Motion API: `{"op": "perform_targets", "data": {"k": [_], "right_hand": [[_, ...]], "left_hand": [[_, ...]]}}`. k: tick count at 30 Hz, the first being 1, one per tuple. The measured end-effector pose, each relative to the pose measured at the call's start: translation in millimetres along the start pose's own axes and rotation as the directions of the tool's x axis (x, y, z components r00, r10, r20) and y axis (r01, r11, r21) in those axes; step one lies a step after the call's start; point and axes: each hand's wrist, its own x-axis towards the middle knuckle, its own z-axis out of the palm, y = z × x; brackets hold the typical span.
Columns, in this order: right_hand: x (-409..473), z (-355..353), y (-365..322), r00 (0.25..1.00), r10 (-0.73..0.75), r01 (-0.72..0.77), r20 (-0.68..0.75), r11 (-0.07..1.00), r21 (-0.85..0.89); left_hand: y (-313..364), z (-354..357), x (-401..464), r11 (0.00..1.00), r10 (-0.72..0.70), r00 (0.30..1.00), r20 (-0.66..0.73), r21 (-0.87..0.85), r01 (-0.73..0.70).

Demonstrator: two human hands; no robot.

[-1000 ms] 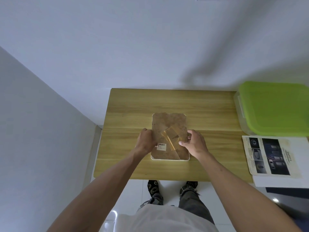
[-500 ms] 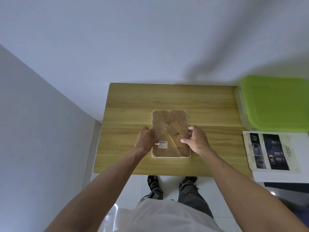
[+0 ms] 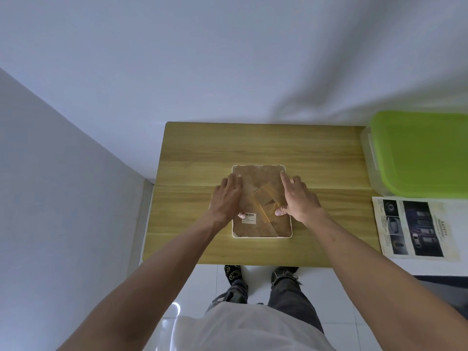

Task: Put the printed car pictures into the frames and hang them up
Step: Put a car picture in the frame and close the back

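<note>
Frame (image 3: 260,173) lies mid-table (image 3: 253,145); bin (image 3: 420,153) and printed sheet (image 3: 415,228) right.

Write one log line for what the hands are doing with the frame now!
left hand: flat on frame back | right hand: flat on frame back | frame: face down on table

Both arms are bare from the hands up to the lower frame edge; no sleeve, watch or ring shows on the left hand (image 3: 226,198) or the right hand (image 3: 300,200). The person wears a white top (image 3: 243,328) that fills the bottom middle of the view. Below it are dark grey trousers (image 3: 288,292), frayed and torn at the hems. The feet are in black socks (image 3: 232,272) with a pale looping pattern.
</note>
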Motion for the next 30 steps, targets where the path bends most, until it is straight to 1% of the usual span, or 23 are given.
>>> {"op": "perform_targets", "data": {"k": [2,4,6,7,14,19,21,23,25,27,28,29,30], "right_hand": [[8.6,-5.8,-2.0,0.995,-0.092,0.096,0.037,0.990,-0.107],[20.0,-9.7,-3.0,0.980,-0.152,0.174,0.128,0.968,-0.181],[29.0,-11.2,-3.7,0.966,-0.169,0.207,0.198,0.959,-0.194],[31.2,-11.5,-3.6,0.962,-0.170,0.211,0.213,0.960,-0.186],[37.3,-11.9,-2.7,0.953,-0.196,0.238,0.233,0.956,-0.170],[35.5,-8.7,-0.5,0.950,-0.189,0.234,0.250,0.958,-0.166],[35.6,-7.2,2.1,0.953,-0.183,0.224,0.241,0.962,-0.157],[30.6,-8.2,0.7,0.965,-0.164,0.196,0.204,0.969,-0.148],[21.1,-6.4,-1.8,0.988,-0.097,0.105,0.119,0.992,-0.064],[14.3,1.2,0.0,0.997,0.042,-0.053,0.072,0.985,0.163],[11.5,5.9,1.2,0.992,0.101,-0.121,0.078,0.945,0.303],[9.7,9.8,1.9,0.986,0.143,-0.165,0.082,0.880,0.446],[8.4,11.8,1.4,0.980,0.188,-0.192,0.070,0.785,0.589]], "left_hand": [[-0.1,-4.0,12.3,0.994,0.057,0.996,0.062,0.088,-0.062],[-0.7,-8.5,24.9,0.984,0.092,0.983,0.157,0.135,-0.113],[-1.2,-11.0,33.9,0.975,0.109,0.968,0.228,0.166,-0.149],[-1.5,-11.0,36.7,0.972,0.113,0.964,0.241,0.174,-0.158],[-11.6,-7.3,41.5,0.971,0.184,0.950,0.253,0.104,-0.215],[-14.2,-4.4,37.7,0.981,0.167,0.952,0.257,0.048,-0.186],[-13.8,-4.0,35.9,0.985,0.151,0.957,0.247,0.049,-0.168],[-11.7,-3.0,31.5,0.993,0.102,0.970,0.222,0.033,-0.112],[-7.4,-2.3,24.5,1.000,0.008,0.985,0.171,-0.021,-0.004],[-2.2,-0.5,15.8,0.981,-0.111,0.982,0.152,-0.139,0.132],[0.9,1.3,12.7,0.957,-0.169,0.974,0.153,-0.212,0.199],[5.3,2.3,9.8,0.923,-0.215,0.964,0.156,-0.291,0.253],[9.9,2.6,7.9,0.880,-0.254,0.956,0.151,-0.373,0.292]]}}
